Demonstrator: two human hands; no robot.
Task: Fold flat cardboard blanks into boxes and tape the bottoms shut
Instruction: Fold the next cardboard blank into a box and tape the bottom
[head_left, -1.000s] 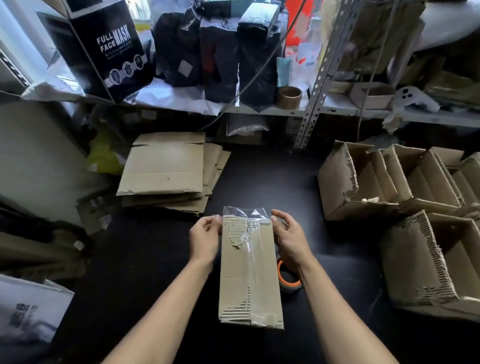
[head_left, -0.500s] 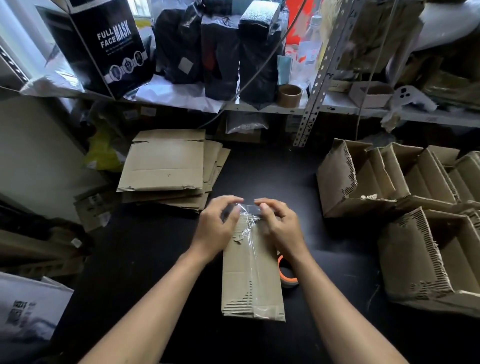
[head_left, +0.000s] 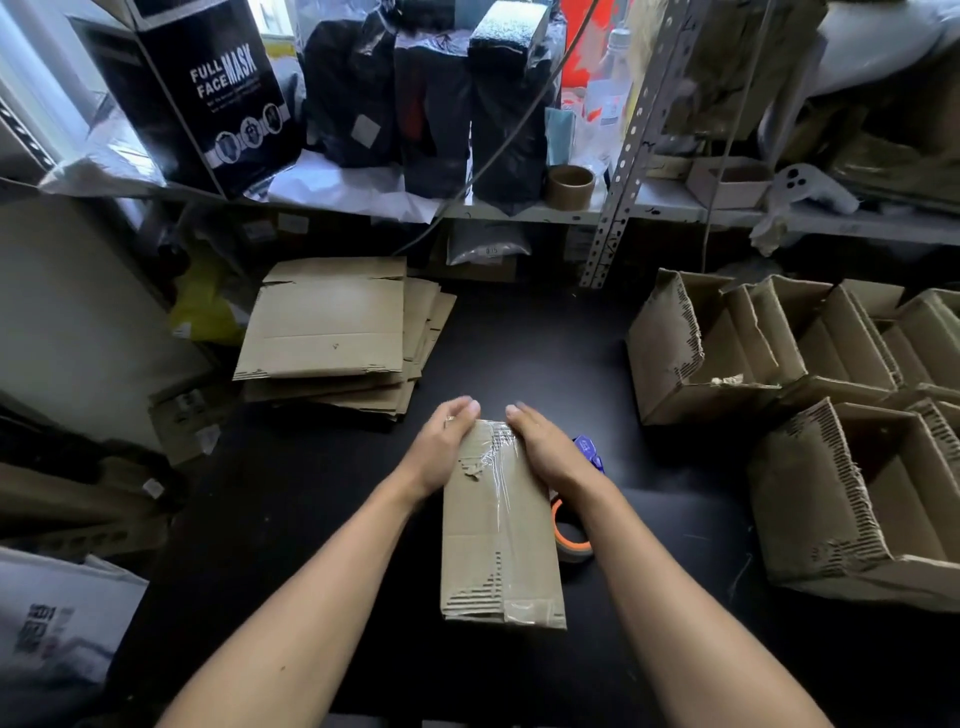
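A folded cardboard box (head_left: 498, 540) stands bottom up on the black table (head_left: 545, 353), with a strip of clear tape (head_left: 501, 467) running down its middle seam. My left hand (head_left: 441, 447) lies flat against the box's far left edge, fingers straight. My right hand (head_left: 545, 447) presses the far right edge the same way, over the tape end. A roll of tape with an orange core (head_left: 569, 535) lies just right of the box, partly hidden by my right forearm. A stack of flat cardboard blanks (head_left: 332, 327) lies at the back left.
Several finished open boxes (head_left: 810, 384) crowd the right side of the table. A blue object (head_left: 589, 452) peeks out beside my right hand. A metal shelf (head_left: 519, 208) behind carries black boxes and a brown tape core (head_left: 570, 184). More cardboard lies on the floor at left.
The loose tape end that stood up past the box's far edge has been folded down. Both hands moved from pinching it to pressing flat on the far end.
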